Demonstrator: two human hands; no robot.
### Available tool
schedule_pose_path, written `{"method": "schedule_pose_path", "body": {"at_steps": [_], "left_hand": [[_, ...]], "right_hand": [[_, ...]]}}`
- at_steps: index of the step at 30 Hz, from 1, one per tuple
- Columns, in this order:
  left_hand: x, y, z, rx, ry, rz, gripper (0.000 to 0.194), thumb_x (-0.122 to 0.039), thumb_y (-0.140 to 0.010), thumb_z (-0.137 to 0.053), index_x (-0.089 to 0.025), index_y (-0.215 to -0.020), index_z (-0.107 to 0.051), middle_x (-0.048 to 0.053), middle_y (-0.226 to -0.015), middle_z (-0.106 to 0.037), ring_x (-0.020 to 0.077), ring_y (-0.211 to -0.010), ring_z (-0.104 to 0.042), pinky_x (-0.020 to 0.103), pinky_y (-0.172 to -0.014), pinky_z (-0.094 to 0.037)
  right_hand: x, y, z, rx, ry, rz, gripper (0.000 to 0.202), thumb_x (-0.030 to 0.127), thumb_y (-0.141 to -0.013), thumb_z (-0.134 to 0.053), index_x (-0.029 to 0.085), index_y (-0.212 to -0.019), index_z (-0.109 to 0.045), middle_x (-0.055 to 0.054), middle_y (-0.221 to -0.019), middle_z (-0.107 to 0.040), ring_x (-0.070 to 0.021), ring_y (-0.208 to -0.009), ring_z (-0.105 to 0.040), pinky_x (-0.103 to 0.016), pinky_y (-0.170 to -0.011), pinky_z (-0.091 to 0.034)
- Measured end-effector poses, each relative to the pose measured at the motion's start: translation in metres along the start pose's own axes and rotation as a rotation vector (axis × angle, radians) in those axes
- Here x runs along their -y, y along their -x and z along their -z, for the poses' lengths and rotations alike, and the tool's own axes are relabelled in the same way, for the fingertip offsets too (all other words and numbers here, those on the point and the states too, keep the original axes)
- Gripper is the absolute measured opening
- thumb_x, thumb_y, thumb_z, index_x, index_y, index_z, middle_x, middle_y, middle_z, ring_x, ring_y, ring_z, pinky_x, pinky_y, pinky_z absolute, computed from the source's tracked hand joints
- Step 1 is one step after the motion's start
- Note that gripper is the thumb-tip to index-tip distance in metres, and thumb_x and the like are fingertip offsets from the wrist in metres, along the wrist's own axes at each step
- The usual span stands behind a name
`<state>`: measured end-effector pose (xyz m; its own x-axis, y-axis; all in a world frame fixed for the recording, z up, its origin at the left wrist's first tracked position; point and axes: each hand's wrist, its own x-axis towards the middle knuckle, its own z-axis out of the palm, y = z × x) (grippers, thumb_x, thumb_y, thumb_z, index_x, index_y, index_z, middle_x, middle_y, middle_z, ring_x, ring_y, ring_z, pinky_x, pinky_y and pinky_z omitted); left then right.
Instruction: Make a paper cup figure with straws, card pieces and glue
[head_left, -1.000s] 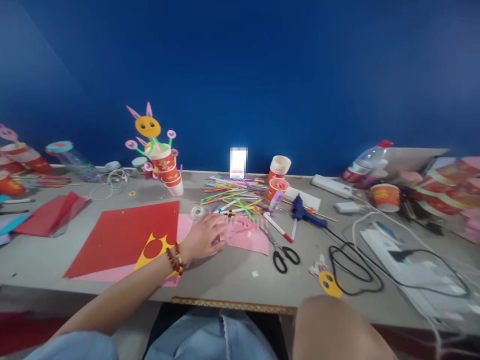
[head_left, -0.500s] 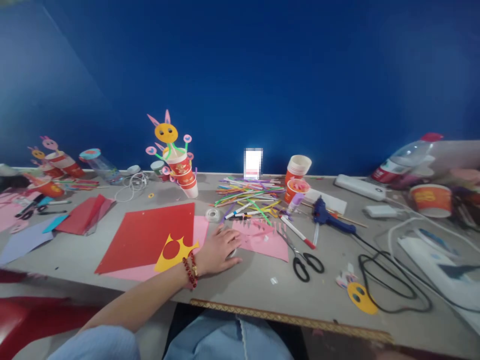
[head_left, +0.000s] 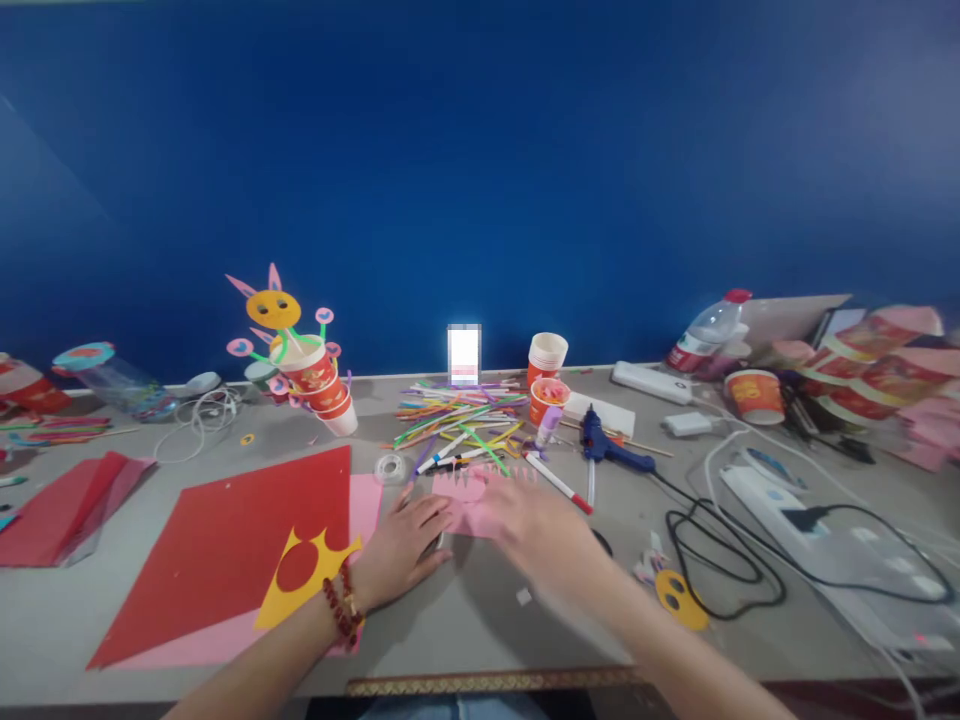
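My left hand [head_left: 405, 545], with a beaded bracelet, lies on the table with its fingers stretched out. Its fingertips are beside a pink sheet of paper [head_left: 457, 515] with a zigzag-cut top edge; something pale under the palm is mostly hidden. Over the right part of that sheet is my right hand [head_left: 540, 530], smeared by motion, so its grip does not show. Scissors [head_left: 602, 543] are mostly covered by the right arm. Left of my left hand, a yellow paper cut-out [head_left: 311, 570] with a round hole rests on red paper [head_left: 225, 540]. A tape roll [head_left: 390, 468] sits just behind.
Coloured pipe cleaners [head_left: 457, 415] and markers are piled at the back. A stacked-cup figure [head_left: 319, 385] stands left of them. To the right are paper cups [head_left: 547, 355], a blue glue gun [head_left: 611, 448] with a looping black cord, a power strip [head_left: 780, 520] and a bottle [head_left: 709, 330].
My right hand has come into view and reached over the pink sheet, covering most of the scissors. The view has shifted right; my left hand stays about where it was on the table.
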<state>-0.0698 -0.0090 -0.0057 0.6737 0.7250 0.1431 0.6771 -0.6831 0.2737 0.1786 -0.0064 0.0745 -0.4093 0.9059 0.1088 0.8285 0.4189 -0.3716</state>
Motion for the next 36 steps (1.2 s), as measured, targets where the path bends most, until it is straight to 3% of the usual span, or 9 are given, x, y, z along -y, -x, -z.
{"method": "schedule_pose_path", "body": {"at_steps": [6,12,16,20,22,24,27,32,36], "left_hand": [[0.0,-0.002,0.002,-0.008,0.002,0.03,0.04,-0.028,-0.092,-0.058,-0.025,-0.131,-0.051,0.009,-0.139,-0.058,0.0276,-0.129,-0.051,0.057,-0.117,-0.026],[0.0,0.001,-0.002,-0.082,0.03,0.053,0.038,-0.029,-0.09,-0.06,-0.026,-0.127,-0.054,0.009,-0.135,-0.061,0.0284,-0.128,-0.053,0.057,-0.117,-0.028],[0.001,0.002,-0.003,-0.09,0.01,0.057,0.041,-0.028,-0.089,-0.06,-0.026,-0.13,-0.053,0.008,-0.137,-0.06,0.0289,-0.128,-0.053,0.056,-0.116,-0.032],[0.003,0.001,-0.001,-0.048,-0.011,0.048,0.044,-0.029,-0.089,-0.059,-0.026,-0.132,-0.052,0.009,-0.14,-0.058,0.0299,-0.129,-0.052,0.057,-0.115,-0.033],[0.003,0.001,0.0,-0.032,-0.011,0.052,0.045,-0.027,-0.089,-0.058,-0.026,-0.133,-0.051,0.008,-0.14,-0.057,0.0291,-0.13,-0.051,0.057,-0.115,-0.033],[0.003,0.0,0.002,-0.027,-0.009,0.059,0.045,-0.024,-0.088,-0.058,-0.027,-0.133,-0.051,0.007,-0.14,-0.057,0.0277,-0.131,-0.05,0.056,-0.116,-0.032],[0.004,0.0,0.004,-0.016,-0.005,0.061,0.047,-0.023,-0.086,-0.059,-0.027,-0.132,-0.051,0.006,-0.141,-0.056,0.0269,-0.132,-0.049,0.055,-0.117,-0.031],[0.003,-0.001,0.007,0.004,0.016,0.067,0.046,-0.025,-0.087,-0.06,-0.024,-0.132,-0.051,0.007,-0.139,-0.057,0.0273,-0.131,-0.049,0.056,-0.117,-0.03],[0.001,-0.003,0.009,0.013,0.042,0.067,0.042,-0.027,-0.089,-0.058,-0.022,-0.131,-0.051,0.009,-0.139,-0.056,0.0278,-0.13,-0.05,0.057,-0.118,-0.028]], "right_hand": [[-0.047,-0.057,0.001,-0.01,0.063,-0.192,0.038,0.017,-0.098,-0.044,0.023,-0.134,-0.057,-0.011,-0.134,-0.063,-0.0273,-0.113,-0.066,-0.037,-0.09,-0.054],[-0.05,-0.062,-0.025,0.022,0.05,-0.206,0.037,0.018,-0.092,-0.051,0.022,-0.127,-0.064,-0.011,-0.126,-0.07,-0.0294,-0.106,-0.071,-0.037,-0.082,-0.058],[-0.048,-0.054,0.006,-0.116,0.009,-0.175,0.043,0.018,-0.097,-0.04,0.019,-0.136,-0.059,-0.012,-0.14,-0.06,-0.0278,-0.123,-0.062,-0.036,-0.098,-0.051],[-0.072,-0.059,0.057,-0.296,-0.013,-0.174,0.05,0.021,-0.1,-0.032,0.018,-0.147,-0.047,-0.008,-0.152,-0.047,-0.0247,-0.14,-0.043,-0.037,-0.111,-0.041],[-0.093,-0.068,0.07,-0.351,-0.079,-0.195,0.046,0.025,-0.097,-0.038,0.022,-0.139,-0.056,-0.006,-0.146,-0.054,-0.0269,-0.13,-0.055,-0.038,-0.104,-0.048],[-0.112,-0.078,0.072,-0.313,-0.12,-0.235,0.043,0.025,-0.094,-0.043,0.025,-0.133,-0.062,-0.006,-0.137,-0.063,-0.0261,-0.101,-0.072,-0.036,-0.082,-0.06],[-0.133,-0.088,0.062,-0.286,-0.147,-0.231,0.038,0.025,-0.092,-0.047,0.026,-0.124,-0.068,-0.005,-0.125,-0.07,-0.0211,-0.07,-0.073,-0.032,-0.059,-0.059],[-0.144,-0.084,0.055,-0.348,-0.193,-0.217,0.039,0.028,-0.095,-0.043,0.025,-0.125,-0.066,-0.006,-0.12,-0.072,-0.0199,-0.065,-0.069,-0.03,-0.054,-0.054],[-0.126,-0.061,0.06,-0.519,-0.202,-0.212,0.035,0.035,-0.097,-0.043,0.02,-0.119,-0.067,-0.008,-0.101,-0.074,-0.0165,-0.053,-0.061,-0.032,-0.058,-0.051]]}}
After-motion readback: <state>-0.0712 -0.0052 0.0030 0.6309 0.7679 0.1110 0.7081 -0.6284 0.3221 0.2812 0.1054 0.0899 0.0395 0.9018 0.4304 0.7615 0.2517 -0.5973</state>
